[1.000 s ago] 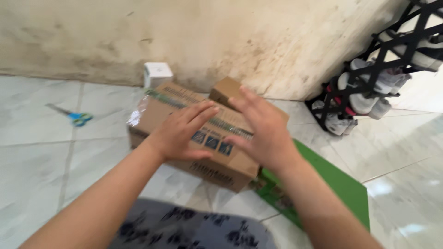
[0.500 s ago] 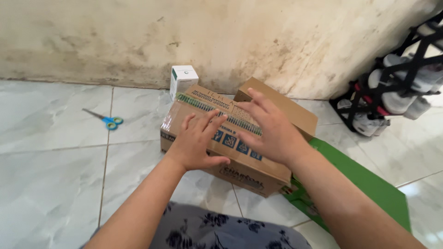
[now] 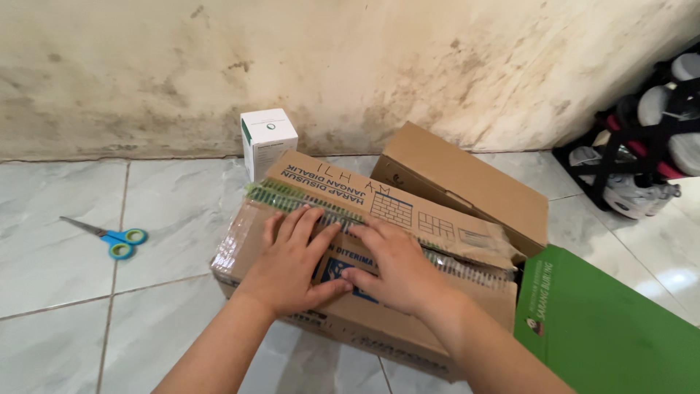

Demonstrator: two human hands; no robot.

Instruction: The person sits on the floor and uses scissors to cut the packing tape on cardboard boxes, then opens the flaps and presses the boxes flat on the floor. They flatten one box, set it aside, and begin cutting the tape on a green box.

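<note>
The taped cardboard box [image 3: 364, 270] lies on the tiled floor [image 3: 65, 292], near centre. The left hand [image 3: 292, 263] and right hand [image 3: 397, 270] are pressed flat, fingers spread, gripping nothing. The tape seam could be torn, or the lid caved, by excess pressure.

Colours and patterns of the objects on the pale grey marbled tile floor [image 3: 65, 292].
The brown taped cardboard box [image 3: 306, 219] carries a green patterned tape strip [image 3: 292, 198] and a blue printed label [image 3: 339, 268]; the small white carton [image 3: 268, 138] has a green side band; the scissors [image 3: 109, 237] have blue and green handles; a plain brown cardboard box [image 3: 467, 182] and a flat green cardboard sheet [image 3: 612, 321] lie beside; the beige wall [image 3: 328, 58] shows dark mottled stains.
</note>
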